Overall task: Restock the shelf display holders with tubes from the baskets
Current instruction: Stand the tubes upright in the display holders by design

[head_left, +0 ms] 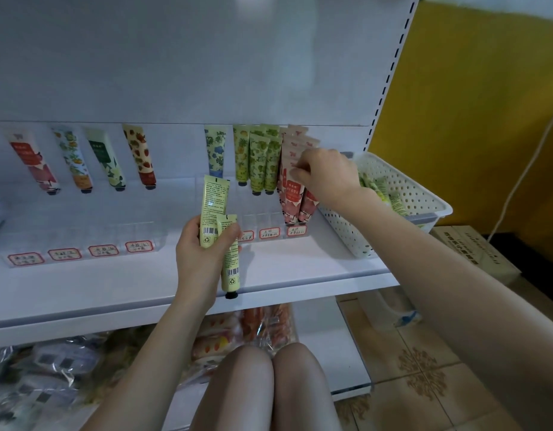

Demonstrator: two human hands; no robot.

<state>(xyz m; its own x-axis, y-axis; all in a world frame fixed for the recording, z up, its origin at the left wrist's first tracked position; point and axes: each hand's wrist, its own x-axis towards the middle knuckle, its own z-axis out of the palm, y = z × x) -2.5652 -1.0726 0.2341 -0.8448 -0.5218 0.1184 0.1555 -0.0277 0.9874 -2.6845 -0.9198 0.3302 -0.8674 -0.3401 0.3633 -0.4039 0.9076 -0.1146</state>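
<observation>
White shelf, cropped at the left. On its right end, a perforated white basket, partly behind the right forearm, its tubes blurred. Clear display holders barely discernible, label writing unreadable. Pink tubes in the rightmost holder, tops hidden behind the right hand. Fingers curled there, pinching or merely touching: cannot tell. Left hand clasping two pale green tubes, printed backs outward.

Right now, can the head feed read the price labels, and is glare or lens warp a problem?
Head view: price labels soft, handwriting unreadable; right hand at the pink tubes slightly smeared; barcodes on the pale green tubes in the left hand clear; light even, no hard glare; shelf upright bows from wide-angle warp.
</observation>
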